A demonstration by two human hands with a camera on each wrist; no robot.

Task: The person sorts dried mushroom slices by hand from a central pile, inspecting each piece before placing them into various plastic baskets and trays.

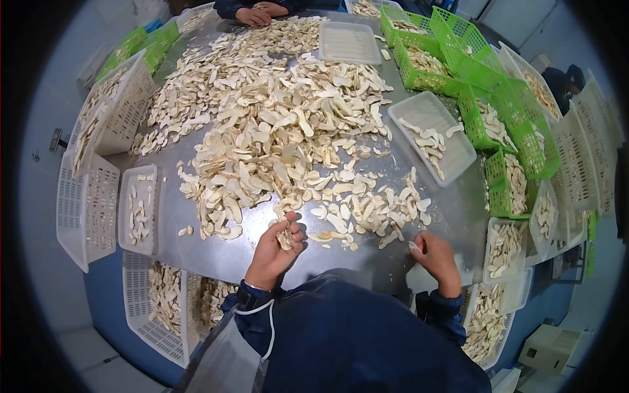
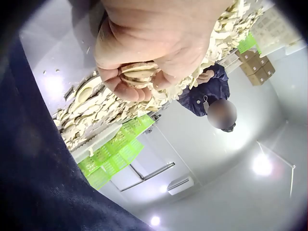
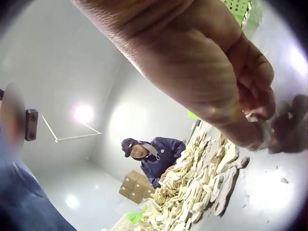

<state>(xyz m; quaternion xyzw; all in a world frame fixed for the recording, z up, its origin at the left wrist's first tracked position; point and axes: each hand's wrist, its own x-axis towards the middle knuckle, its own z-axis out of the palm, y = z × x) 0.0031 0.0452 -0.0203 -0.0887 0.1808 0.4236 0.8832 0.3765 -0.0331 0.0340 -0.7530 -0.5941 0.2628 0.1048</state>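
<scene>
A big heap of pale sliced pieces (image 1: 275, 131) covers the round metal table (image 1: 196, 252). My left hand (image 1: 278, 245) is at the heap's near edge, fingers curled round a small stack of slices (image 2: 139, 72). My right hand (image 1: 432, 252) rests on the table to the right, and its fingertips (image 3: 257, 108) pinch one small slice (image 1: 415, 247) against the metal. More slices (image 3: 211, 187) lie just beyond that hand.
White trays (image 1: 432, 134) and white baskets (image 1: 88, 206) ring the table, and green baskets (image 1: 458, 59) with slices stand at the back right. Another person's hands (image 1: 259, 13) work at the far edge. A white basket of slices (image 1: 164, 308) sits below my left arm.
</scene>
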